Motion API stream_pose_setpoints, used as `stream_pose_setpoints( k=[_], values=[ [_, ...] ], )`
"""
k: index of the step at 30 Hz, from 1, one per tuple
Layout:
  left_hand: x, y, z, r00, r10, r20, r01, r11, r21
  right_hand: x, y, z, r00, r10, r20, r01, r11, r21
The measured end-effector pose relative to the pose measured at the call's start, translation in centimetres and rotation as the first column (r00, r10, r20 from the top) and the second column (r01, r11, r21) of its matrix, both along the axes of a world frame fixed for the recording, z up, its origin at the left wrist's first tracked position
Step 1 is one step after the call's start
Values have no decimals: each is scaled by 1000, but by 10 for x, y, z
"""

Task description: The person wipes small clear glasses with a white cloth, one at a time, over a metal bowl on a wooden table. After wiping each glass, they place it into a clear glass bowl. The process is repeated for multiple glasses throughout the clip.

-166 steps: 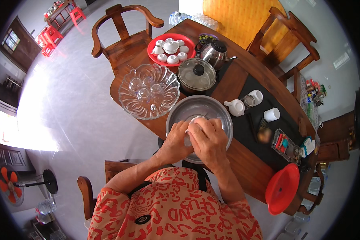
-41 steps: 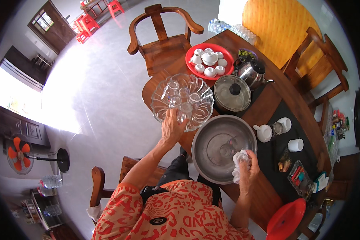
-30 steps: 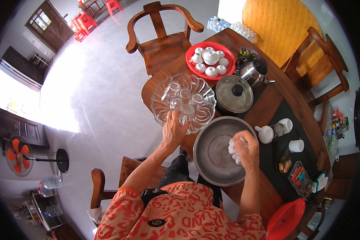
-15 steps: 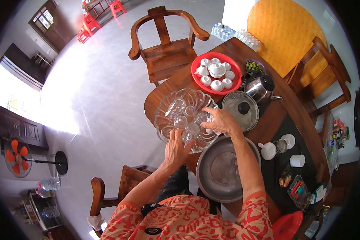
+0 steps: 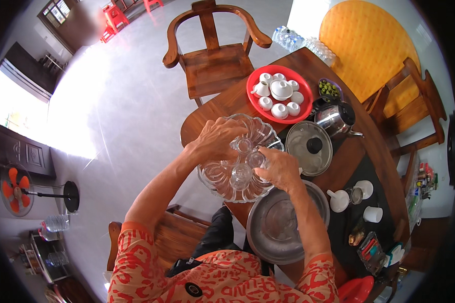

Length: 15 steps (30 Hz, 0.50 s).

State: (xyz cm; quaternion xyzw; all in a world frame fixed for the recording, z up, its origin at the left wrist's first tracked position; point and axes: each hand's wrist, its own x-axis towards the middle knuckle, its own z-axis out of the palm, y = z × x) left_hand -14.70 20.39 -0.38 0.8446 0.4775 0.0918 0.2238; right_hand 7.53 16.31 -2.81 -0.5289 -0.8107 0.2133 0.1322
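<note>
Floor [image 5: 149,101] beyond table edge [image 5: 189,130]; left hand [image 5: 213,140], right hand [image 5: 281,169] over glass bowl [image 5: 263,131]

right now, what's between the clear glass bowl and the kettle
In the head view, the lidded pot lies between the clear glass bowl and the kettle.

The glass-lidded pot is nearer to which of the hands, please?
Right. The right hand is just left of the glass-lidded pot, over the right side of the scalloped glass bowl; the left hand is farther, over the bowl's left side.
</note>
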Motion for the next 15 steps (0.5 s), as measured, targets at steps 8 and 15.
stream_pose_setpoints(
  k=[8,15],
  values=[
    [1,2,0,999,30,-12,-31,993,-110,-14,-15,6,997,-19,70,3,975,223],
    [-13,-8,-16,986,62,154,-57,998,-38,-11,-7,8,999,8,39,-15,984,178]
  ],
)
